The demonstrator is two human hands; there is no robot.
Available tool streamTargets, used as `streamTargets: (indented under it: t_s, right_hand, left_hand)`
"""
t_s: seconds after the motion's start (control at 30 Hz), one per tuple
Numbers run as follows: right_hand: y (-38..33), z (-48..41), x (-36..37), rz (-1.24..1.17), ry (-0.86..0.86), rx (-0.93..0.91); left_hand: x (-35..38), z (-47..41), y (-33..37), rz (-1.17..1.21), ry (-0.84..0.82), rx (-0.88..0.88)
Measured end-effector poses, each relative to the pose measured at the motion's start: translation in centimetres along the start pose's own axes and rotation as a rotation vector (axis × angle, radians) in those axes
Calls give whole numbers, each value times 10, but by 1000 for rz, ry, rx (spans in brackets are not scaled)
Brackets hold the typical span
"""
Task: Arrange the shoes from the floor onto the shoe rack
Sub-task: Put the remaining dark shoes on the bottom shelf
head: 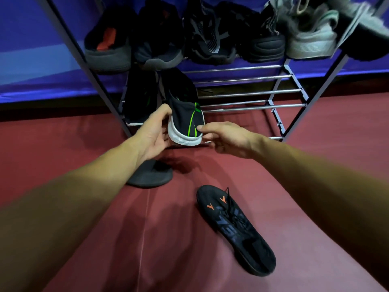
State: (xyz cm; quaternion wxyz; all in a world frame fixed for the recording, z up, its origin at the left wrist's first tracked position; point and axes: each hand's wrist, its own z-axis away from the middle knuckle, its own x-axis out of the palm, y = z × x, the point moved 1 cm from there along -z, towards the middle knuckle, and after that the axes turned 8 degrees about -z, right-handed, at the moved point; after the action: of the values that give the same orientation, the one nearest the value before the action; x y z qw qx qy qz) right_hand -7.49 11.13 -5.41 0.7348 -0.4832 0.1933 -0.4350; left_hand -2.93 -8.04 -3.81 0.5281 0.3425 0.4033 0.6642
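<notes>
Forearms extended forward; left hand [153, 134] cupped and right hand [226, 138] pinched the heel of the green-striped shoe [186, 121]. Its long axis ran straight away from both hands, toe over the shoe rack [242, 106] bottom rails, beside its mate [141, 100].

We see the shoe rack [252, 107] w/ shiny, smooth metal rods; its frame posts look matt, dark. At the rack's front, the green-striped shoe [185, 121]: matt black knit cloth, white ribbed rubbery sole. Floor [84, 144] under the rack: smooth, matt. In front of the rack, the laced shoe [233, 226] is matt black mesh. Behind the rack, purple cloth [31, 60] w/ slight sheen.
</notes>
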Motion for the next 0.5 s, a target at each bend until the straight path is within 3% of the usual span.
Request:
streamTargets:
  t_s: [0.2, 0.37, 0.5]
  right_hand:
    - [-8, -15, 0, -97, 96, -119]
    - [-11, -31, 6, -92, 178, -194]
    - [-16, -45, 19, -126, 234, -212]
  left_hand:
    - [-5, -8, -13, -47, 144, -26]
    - [-9, -3, -24, -36, 55, -73]
    - [-6, -12, -13, 92, 86, -85]
